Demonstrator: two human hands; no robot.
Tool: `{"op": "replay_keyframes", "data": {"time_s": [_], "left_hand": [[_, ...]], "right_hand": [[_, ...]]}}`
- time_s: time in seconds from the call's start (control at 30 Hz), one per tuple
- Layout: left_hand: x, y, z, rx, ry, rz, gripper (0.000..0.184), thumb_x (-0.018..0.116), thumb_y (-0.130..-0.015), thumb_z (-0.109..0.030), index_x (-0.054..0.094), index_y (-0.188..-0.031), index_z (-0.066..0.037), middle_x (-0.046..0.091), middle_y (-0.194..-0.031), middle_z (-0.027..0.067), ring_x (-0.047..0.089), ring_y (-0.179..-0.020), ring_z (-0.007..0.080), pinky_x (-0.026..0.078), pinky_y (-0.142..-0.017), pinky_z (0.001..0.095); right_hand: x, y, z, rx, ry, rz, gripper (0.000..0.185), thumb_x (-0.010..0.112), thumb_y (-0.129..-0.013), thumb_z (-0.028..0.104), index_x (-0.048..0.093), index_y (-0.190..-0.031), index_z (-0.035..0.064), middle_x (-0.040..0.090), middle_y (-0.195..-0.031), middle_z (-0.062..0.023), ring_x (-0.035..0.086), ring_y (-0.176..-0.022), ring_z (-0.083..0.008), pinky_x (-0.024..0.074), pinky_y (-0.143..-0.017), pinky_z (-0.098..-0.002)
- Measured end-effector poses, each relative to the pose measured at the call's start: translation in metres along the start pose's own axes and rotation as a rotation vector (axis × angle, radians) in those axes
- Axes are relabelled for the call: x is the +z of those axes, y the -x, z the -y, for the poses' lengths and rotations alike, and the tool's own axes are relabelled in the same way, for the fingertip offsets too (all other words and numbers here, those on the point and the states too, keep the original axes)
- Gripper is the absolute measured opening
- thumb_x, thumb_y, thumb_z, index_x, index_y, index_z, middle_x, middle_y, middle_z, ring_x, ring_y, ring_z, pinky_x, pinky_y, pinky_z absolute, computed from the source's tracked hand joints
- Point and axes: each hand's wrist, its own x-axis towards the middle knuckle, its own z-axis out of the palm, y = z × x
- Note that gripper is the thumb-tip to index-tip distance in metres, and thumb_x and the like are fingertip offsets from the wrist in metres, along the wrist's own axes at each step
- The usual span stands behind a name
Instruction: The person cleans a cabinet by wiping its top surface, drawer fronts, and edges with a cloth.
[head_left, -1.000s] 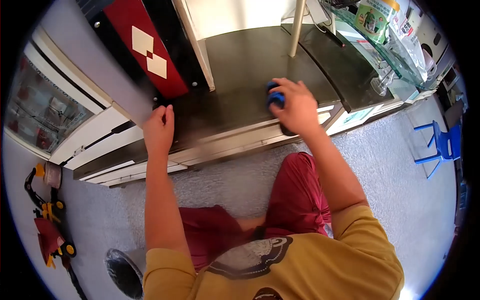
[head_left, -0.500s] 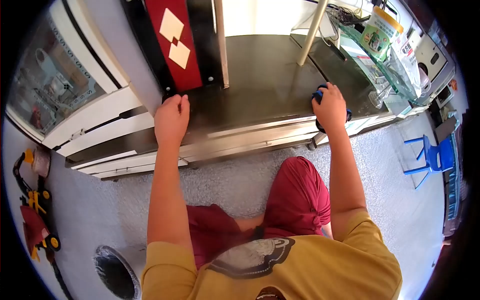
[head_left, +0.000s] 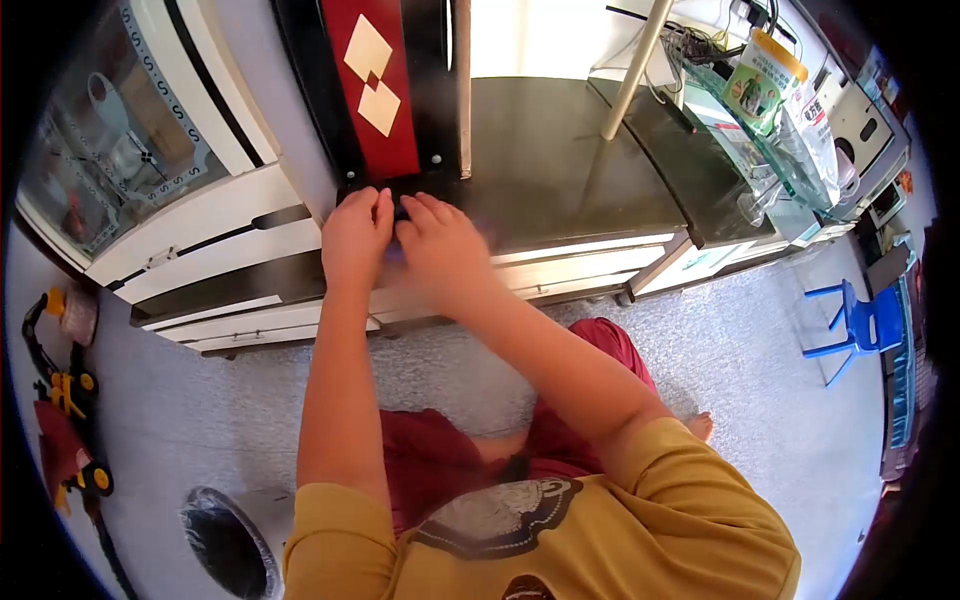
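Note:
My left hand (head_left: 354, 238) is closed at the cabinet edge, just below the foot of a black and red panel (head_left: 391, 148) with cream diamonds. Whatever its fingers pinch is hidden. Beside it, almost touching, my right hand (head_left: 442, 250) curls palm down, partly blurred. A small dark blue object (head_left: 401, 213) shows at its fingertips, mostly covered; its kind cannot be made out. Both hands are over the front of the dark cabinet top (head_left: 570, 170).
A pale pole (head_left: 637, 70) rises from the cabinet top. To the right, a glass shelf (head_left: 745, 135) bears a tub (head_left: 762, 85). A blue chair (head_left: 868, 320), toy digger (head_left: 75, 420) and lined bin (head_left: 230, 540) stand on the floor.
My right hand has swept left along the cabinet front with the dark blue object, from the right end to beside my left hand. My left hand stays by the panel's foot.

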Motion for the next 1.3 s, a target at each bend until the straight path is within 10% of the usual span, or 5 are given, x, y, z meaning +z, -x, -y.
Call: {"op": "replay_keyframes", "data": {"time_s": [0.6,0.87,1.3], "left_hand": [[0.0,0.001,-0.003,-0.014,-0.071,0.021,0.04,0.061,-0.108,-0.03,0.055,-0.084,0.002,0.057,-0.077,0.0247,0.054,-0.069,0.045,0.045,-0.064,0.0493],[0.001,0.002,-0.002,0.036,-0.026,-0.005,0.038,0.062,-0.106,-0.029,0.055,-0.085,0.002,0.059,-0.08,0.0243,0.056,-0.073,0.0465,0.046,-0.066,0.0503],[-0.002,0.003,-0.008,-0.016,-0.041,-0.001,0.033,0.061,-0.105,-0.028,0.061,-0.085,0.0,0.068,-0.09,0.0196,0.064,-0.082,0.0449,0.052,-0.073,0.0543]], "right_hand": [[-0.126,0.101,-0.195,0.302,0.19,-0.07,0.042,0.084,-0.077,0.019,0.074,-0.118,0.0128,0.068,-0.141,-0.0073,0.064,-0.128,-0.0294,0.0419,-0.119,-0.0531],[-0.173,0.131,-0.27,0.602,0.461,0.076,0.039,0.073,-0.093,0.027,0.071,-0.13,0.0168,0.061,-0.152,-0.006,0.051,-0.147,-0.0267,0.0273,-0.128,-0.0528],[-0.073,0.04,-0.095,0.285,0.201,0.151,0.048,0.083,-0.081,0.026,0.071,-0.123,0.005,0.059,-0.15,-0.0171,0.053,-0.142,-0.0361,0.0444,-0.119,-0.0463]]}}
